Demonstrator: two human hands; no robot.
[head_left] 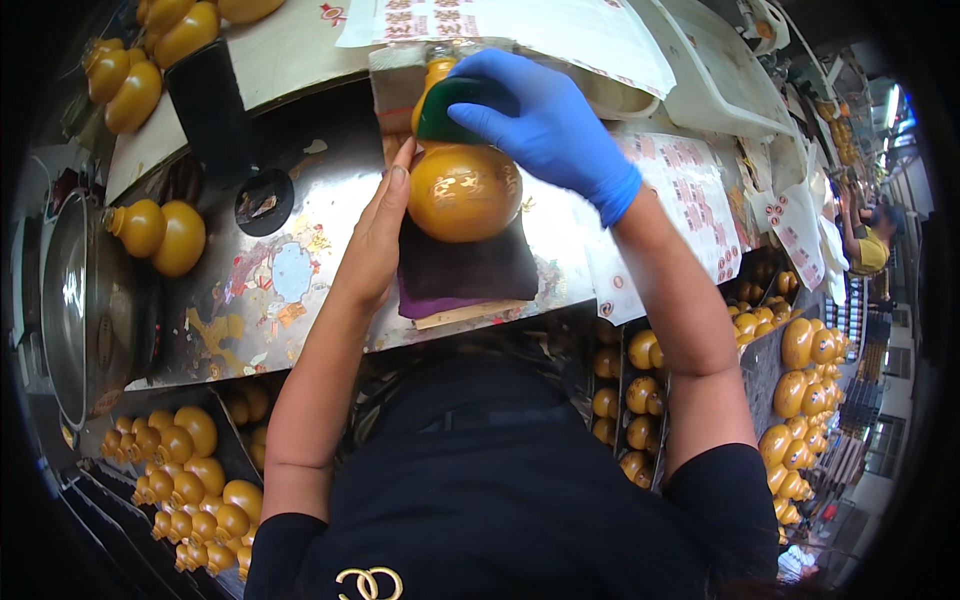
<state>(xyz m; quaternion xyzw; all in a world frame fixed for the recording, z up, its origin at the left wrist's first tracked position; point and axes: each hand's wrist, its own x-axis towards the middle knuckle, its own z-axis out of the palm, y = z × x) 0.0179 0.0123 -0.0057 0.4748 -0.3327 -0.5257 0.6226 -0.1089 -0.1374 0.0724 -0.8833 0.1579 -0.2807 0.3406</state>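
Gourd (462, 190), amber and glossy, is lying on a dark pad (470, 268) at the middle of the metal bench (330, 300), neck pointing away from the person.

Left hand (375, 240), bare, is lying flat against the gourd's left flank, fingers (398, 180) straight and together, not wrapped round it; thumb hidden.

Right hand (545, 125), in a blue glove, is coming down from above onto the gourd's narrow upper bulb. Its fingers are curled, clamping a green sponge (450, 110) against the neck. Sponge is touching the gourd just above the waist.

Pad is sitting on a purple cloth (440, 303) and a thin board; both are showing at its near edge.

Sheets of printed labels (690, 190) are lying on the bench to the right of the gourd, more (560, 30) beyond it. Bench surface is carrying patches of torn label and gold flecks.

Another gourd (160, 235) is lying on its side well to the left. More gourds (130, 70) are piled at the far left corner.

Below the bench, a tray of small gourds (190, 480) is sitting at lower left; further gourds (800, 400) are stacked at the right.

Another person (868, 240) is working far right, too small to tell at what.
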